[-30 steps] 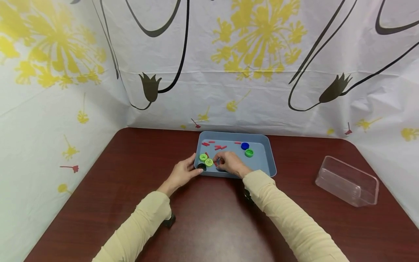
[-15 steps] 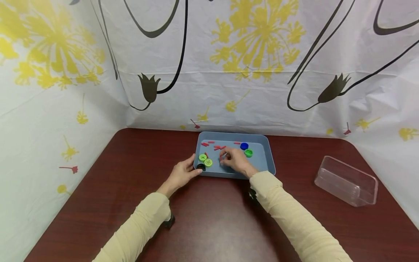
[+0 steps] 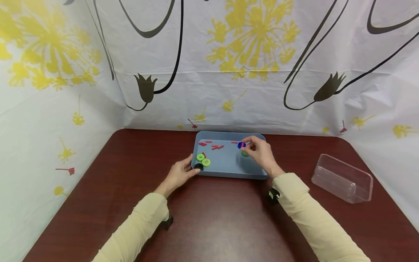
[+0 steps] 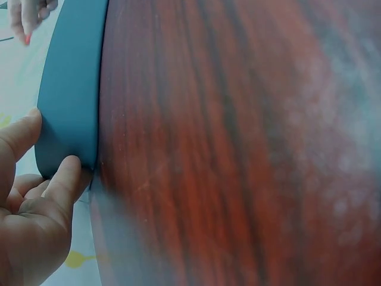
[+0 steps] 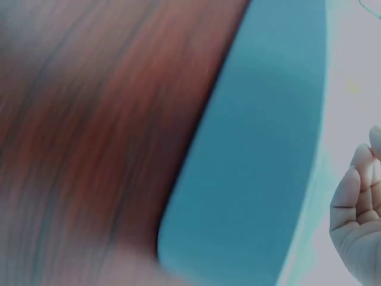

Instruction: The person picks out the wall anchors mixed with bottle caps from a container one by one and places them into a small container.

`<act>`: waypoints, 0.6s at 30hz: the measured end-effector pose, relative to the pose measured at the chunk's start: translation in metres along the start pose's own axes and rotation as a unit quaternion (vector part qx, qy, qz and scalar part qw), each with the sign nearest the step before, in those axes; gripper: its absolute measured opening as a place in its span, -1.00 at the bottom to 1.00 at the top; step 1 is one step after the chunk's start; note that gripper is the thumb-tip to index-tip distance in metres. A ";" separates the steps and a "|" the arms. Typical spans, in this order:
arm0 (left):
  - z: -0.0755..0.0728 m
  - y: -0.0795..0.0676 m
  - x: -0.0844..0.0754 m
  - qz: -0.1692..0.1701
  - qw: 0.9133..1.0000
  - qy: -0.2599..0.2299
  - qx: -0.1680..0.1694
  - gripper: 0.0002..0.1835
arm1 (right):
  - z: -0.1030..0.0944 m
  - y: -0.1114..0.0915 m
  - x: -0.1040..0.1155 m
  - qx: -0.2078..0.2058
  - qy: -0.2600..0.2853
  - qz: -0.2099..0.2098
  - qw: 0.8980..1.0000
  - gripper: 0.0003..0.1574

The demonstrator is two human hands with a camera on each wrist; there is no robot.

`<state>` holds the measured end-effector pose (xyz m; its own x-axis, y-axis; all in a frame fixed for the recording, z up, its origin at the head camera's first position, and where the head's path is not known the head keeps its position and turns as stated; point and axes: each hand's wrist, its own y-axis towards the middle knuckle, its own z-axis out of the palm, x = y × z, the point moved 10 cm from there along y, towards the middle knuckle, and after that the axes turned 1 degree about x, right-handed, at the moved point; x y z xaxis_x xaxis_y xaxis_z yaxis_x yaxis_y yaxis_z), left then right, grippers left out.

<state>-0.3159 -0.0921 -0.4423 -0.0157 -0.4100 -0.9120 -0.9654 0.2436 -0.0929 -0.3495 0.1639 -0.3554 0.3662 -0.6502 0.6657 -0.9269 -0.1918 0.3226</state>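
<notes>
My left hand (image 3: 178, 174) grips the front left corner of a blue-grey tray (image 3: 226, 174), its thumb at the rim and other fingers against the outside, as the left wrist view (image 4: 44, 220) shows. My right hand (image 3: 262, 154) is raised over the tray's right part, pinching a small red stick (image 3: 243, 145) between thumb and fingertips. Behind the stick lies a blue bottle cap (image 3: 240, 144); a green cap (image 3: 244, 154) is partly hidden by the fingers. Two lime caps (image 3: 206, 162) and a black cap (image 3: 198, 167) lie near the left hand. Several red sticks (image 3: 214, 147) are scattered towards the back.
A clear plastic container (image 3: 343, 182) stands on the dark wooden table (image 3: 209, 218) to the right. Behind the tray hangs a white sheet (image 3: 183, 105) with flower patterns, which also runs along the left and right sides.
My right hand has picked up a red stick from beside the lime caps and carried it right, over to the blue cap. The left hand stays on the tray corner.
</notes>
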 end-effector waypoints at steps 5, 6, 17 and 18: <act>0.000 -0.002 -0.002 0.004 1.000 -0.002 0.001 -0.21 | -0.043 -0.011 -0.016 -0.064 -0.029 -0.001 0.998 -0.71; 0.000 -0.004 -0.007 0.004 1.000 -0.004 0.002 -0.21 | -0.052 -0.014 -0.019 -0.080 -0.035 -0.003 0.996 -0.71; -0.002 -0.003 -0.005 0.005 1.000 0.009 -0.001 -0.22 | -0.140 -0.066 -0.080 -0.185 -0.055 0.099 0.976 -0.66; -0.002 -0.003 -0.005 0.003 1.000 0.008 -0.001 -0.22 | -0.146 -0.071 -0.085 -0.192 -0.054 0.111 0.974 -0.65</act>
<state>-0.3135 -0.0923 -0.4372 -0.0254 -0.4218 -0.9063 -0.9659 0.2442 -0.0865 -0.3025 0.3405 -0.3370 0.1304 -0.7220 0.6795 -0.8755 0.2377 0.4207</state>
